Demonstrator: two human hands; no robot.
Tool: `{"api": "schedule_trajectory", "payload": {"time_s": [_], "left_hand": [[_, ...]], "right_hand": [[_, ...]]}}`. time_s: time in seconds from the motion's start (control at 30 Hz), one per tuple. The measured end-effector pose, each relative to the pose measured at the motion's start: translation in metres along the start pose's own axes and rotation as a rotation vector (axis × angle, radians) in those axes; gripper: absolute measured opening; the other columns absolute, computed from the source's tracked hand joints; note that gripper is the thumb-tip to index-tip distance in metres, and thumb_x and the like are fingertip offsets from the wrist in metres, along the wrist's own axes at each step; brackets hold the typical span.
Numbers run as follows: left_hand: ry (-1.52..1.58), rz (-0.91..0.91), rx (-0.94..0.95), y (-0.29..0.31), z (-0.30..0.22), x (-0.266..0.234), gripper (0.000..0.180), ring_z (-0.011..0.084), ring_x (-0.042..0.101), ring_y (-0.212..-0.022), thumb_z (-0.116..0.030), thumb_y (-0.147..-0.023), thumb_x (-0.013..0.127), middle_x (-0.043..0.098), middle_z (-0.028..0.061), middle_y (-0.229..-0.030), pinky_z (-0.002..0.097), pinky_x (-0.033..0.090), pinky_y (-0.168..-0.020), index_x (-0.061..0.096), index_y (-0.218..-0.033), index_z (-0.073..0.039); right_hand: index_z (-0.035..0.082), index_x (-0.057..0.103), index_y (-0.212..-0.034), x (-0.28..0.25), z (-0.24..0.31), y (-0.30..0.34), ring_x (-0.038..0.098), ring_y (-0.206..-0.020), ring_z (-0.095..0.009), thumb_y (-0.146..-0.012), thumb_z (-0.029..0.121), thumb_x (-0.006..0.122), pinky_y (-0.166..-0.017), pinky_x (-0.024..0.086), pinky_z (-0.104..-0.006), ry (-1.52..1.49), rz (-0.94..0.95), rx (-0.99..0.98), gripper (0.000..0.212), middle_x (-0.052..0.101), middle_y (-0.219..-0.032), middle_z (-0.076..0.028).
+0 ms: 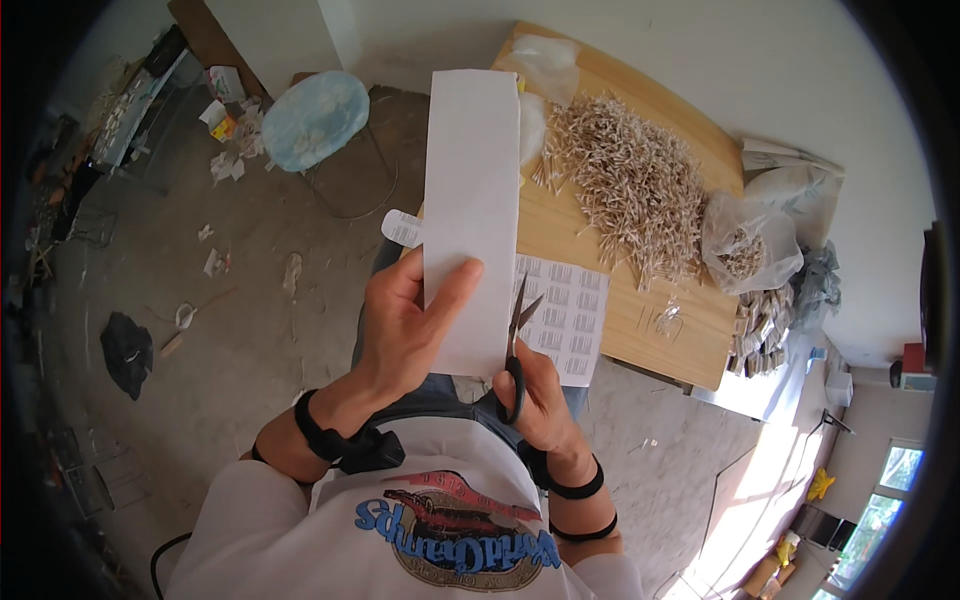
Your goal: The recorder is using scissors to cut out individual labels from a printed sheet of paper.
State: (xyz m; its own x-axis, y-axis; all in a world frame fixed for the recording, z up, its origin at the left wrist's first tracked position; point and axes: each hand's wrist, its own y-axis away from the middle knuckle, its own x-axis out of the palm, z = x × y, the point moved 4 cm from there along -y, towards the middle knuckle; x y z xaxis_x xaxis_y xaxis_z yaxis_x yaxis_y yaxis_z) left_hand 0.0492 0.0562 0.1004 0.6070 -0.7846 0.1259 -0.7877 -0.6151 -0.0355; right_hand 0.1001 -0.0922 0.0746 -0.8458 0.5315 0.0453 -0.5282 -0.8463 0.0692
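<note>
My left hand [408, 325] grips a long white strip of paper [472, 180], thumb on top and fingers behind its left edge. The strip stands lengthwise in front of me, and its far end reaches over the table's left side. My right hand [543, 400] holds scissors [515, 385] with black handles, their blades parted and pointing away from me, beside the strip's right edge. Whether the blades touch the paper I cannot tell. Partly under the strip, a sheet of printed labels [572, 325] extends to the right. A small rounded printed piece [402, 228] sticks out on the left.
A wooden table [625, 345] bears a large heap of short thin sticks [630, 185]. Clear plastic bags [750, 235] and small bundles [762, 332] are at its right end. A stool with a blue cover [315, 120] stands far left; litter and a black bag [127, 353] lie on the floor.
</note>
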Motion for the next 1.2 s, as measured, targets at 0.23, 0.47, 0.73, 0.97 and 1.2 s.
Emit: {"api": "schedule_trajectory", "payload": {"time_s": [0.23, 0.47, 0.73, 0.97, 1.2], "left_hand": [[0.051, -0.086, -0.027, -0.009, 0.013, -0.003, 0.017, -0.0006, 0.049, -0.064, -0.016, -0.092, 0.061, 0.058, -0.0042, -0.072, 0.0181, 0.04, -0.054, 0.063, -0.089, 0.0], [0.011, -0.109, -0.005, -0.005, 0.025, -0.002, 0.018, -0.0003, 0.049, -0.068, -0.017, -0.092, 0.061, 0.06, -0.0038, -0.075, 0.0187, 0.041, -0.057, 0.063, -0.09, 0.0], [0.288, -0.086, -0.162, -0.005, 0.034, -0.009, 0.025, 0.0019, 0.054, -0.073, -0.023, -0.093, 0.059, 0.063, -0.0019, -0.082, 0.0203, 0.045, -0.067, 0.066, -0.094, 0.001], [0.102, 0.017, -0.081, -0.014, 0.034, -0.026, 0.025, 0.0014, 0.052, -0.074, -0.024, -0.095, 0.057, 0.061, -0.0032, -0.081, 0.0193, 0.043, -0.067, 0.066, -0.093, 0.0], [0.142, -0.006, -0.13, 0.001, 0.033, -0.012, 0.022, 0.0, 0.049, -0.073, -0.021, -0.096, 0.056, 0.059, -0.0037, -0.079, 0.0177, 0.041, -0.064, 0.063, -0.09, -0.001]], "right_hand": [[-0.003, 0.057, -0.115, -0.005, -0.037, 0.015, 0.052, -0.072, -0.008, -0.094, 0.032, 0.057, -0.063, 0.044, -0.0206, -0.333, -0.113, 0.13, 0.041, 0.066, -0.087, -0.006], [-0.001, 0.059, -0.113, -0.01, -0.038, 0.018, 0.051, -0.071, -0.005, -0.089, 0.021, 0.066, -0.064, 0.043, -0.0177, -0.367, -0.337, 0.096, 0.033, 0.066, -0.091, -0.006], [0.002, 0.062, -0.1, -0.001, -0.026, 0.007, 0.054, -0.076, -0.004, -0.08, 0.001, 0.071, -0.07, 0.044, -0.0191, -0.467, -0.467, 0.116, 0.022, 0.059, -0.084, 0.002], [0.001, 0.062, -0.1, -0.003, -0.036, 0.01, 0.053, -0.075, -0.004, -0.081, 0.0, 0.07, -0.07, 0.043, -0.0188, -0.454, -0.446, 0.195, 0.021, 0.06, -0.085, 0.002], [-0.002, 0.056, -0.109, -0.01, -0.027, 0.008, 0.051, -0.071, -0.007, -0.094, 0.02, 0.057, -0.068, 0.043, -0.0212, -0.309, -0.336, 0.128, 0.027, 0.06, -0.083, -0.002]]}}
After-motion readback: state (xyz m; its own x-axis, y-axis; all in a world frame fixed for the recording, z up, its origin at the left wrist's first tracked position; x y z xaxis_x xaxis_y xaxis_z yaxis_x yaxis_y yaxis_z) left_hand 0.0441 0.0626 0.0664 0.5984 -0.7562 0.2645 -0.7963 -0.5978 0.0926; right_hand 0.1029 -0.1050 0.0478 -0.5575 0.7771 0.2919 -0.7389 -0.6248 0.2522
